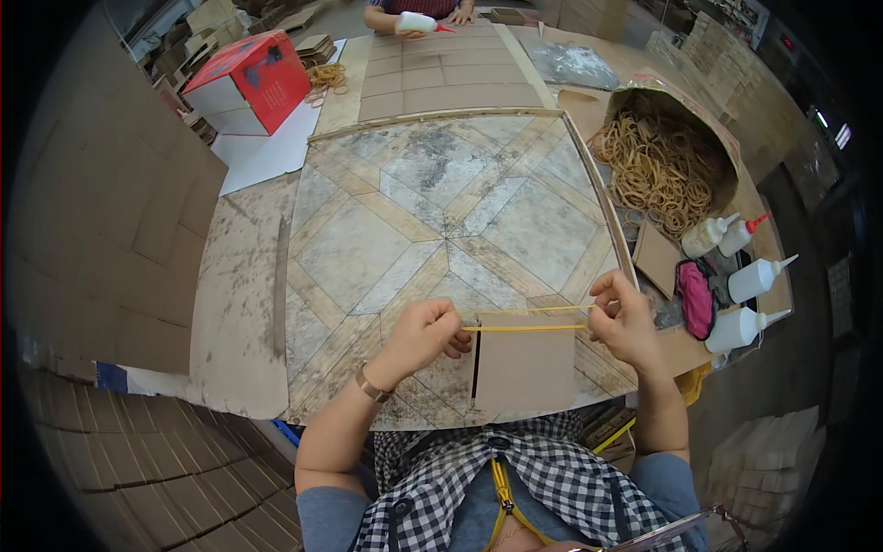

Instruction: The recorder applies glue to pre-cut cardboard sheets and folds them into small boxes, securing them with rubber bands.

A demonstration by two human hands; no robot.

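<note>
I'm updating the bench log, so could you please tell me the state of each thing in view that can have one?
Rubber band: stretched taut between both hands.
Left hand: closed, pinching one end of the band.
Right hand: pinching the other end.
Cardboard stack: flat on the table, under the band.
Sack of rubber bands: open, lying on its side.
Glue bottles: capped, lying down.
Red box: closed.

Yellow rubber band (526,318), brown cardboard (524,368)
</note>
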